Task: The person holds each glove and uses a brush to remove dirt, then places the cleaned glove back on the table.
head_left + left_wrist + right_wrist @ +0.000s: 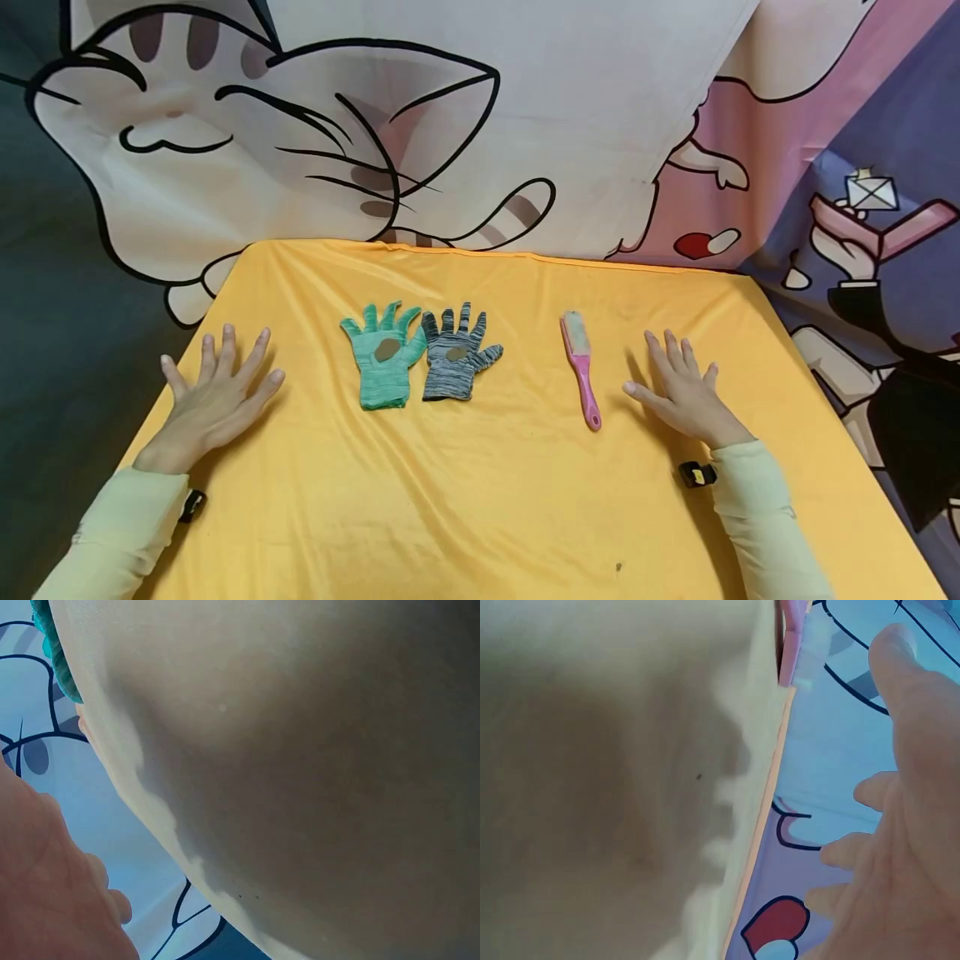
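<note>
Hovering with fingers spread, the left hand [217, 396] has a green glove [384, 375] and a gray glove [450, 377] to its right, the similarly splayed right hand [682, 394] a pink brush [581, 367] to its left.

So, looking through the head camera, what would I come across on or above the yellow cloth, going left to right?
Left hand → green glove → grey glove → brush → right hand.

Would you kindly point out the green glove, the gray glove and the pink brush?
Green glove [385, 377], head view: lower body.
Gray glove [451, 377], head view: lower body.
Pink brush [582, 377], head view: upper handle.
</note>
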### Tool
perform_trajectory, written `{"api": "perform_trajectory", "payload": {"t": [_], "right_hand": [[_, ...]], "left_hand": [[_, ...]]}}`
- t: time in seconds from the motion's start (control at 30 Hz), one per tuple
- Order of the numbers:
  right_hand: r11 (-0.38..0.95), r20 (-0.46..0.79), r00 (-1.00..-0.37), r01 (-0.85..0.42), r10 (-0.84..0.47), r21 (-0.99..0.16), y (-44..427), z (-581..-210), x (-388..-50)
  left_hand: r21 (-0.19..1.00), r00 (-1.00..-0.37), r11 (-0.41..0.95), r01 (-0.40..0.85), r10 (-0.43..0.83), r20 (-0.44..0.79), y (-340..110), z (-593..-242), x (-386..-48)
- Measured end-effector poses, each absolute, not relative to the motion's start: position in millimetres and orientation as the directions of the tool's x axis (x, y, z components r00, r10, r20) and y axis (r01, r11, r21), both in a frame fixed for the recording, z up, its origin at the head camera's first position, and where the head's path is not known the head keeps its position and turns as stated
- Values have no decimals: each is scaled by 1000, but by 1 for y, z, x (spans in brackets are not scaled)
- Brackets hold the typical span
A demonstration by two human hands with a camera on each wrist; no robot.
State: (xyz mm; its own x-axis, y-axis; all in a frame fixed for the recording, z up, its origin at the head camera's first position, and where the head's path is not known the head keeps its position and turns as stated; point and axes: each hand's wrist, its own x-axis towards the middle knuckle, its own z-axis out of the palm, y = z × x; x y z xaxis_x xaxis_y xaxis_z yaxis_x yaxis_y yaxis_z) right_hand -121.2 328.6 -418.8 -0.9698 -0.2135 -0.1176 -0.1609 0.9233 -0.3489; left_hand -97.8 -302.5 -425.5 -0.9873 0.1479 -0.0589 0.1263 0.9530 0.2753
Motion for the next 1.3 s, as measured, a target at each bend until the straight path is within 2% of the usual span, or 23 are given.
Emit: {"api": "perform_trajectory", "payload": {"t": [0.3, 0.57, 0.77, 1.03, 1.3], "right_hand": [[923, -110, -970, -166, -216, -346, 319, -415, -128], [920, -61, -979, -161, -195, -357, 308, -402, -132], [914, -81, -977, -152, -195, -375, 297, -390, -137], [905, -80, -975, -161, -209, -393, 283, -384, -146], [877, -104, -960, -188, -259, -441, 274, -376, -152]], "left_hand": [[267, -988, 954, 139, 151, -25, -299, -424, -99], [319, -957, 914, 250, 185, 221, -273, -414, -105], [330, -924, 889, 316, 210, 320, -252, -410, -113], [424, -919, 840, 338, 199, 339, -223, -407, -126], [455, -926, 822, 341, 210, 314, -202, -400, -138]]}}
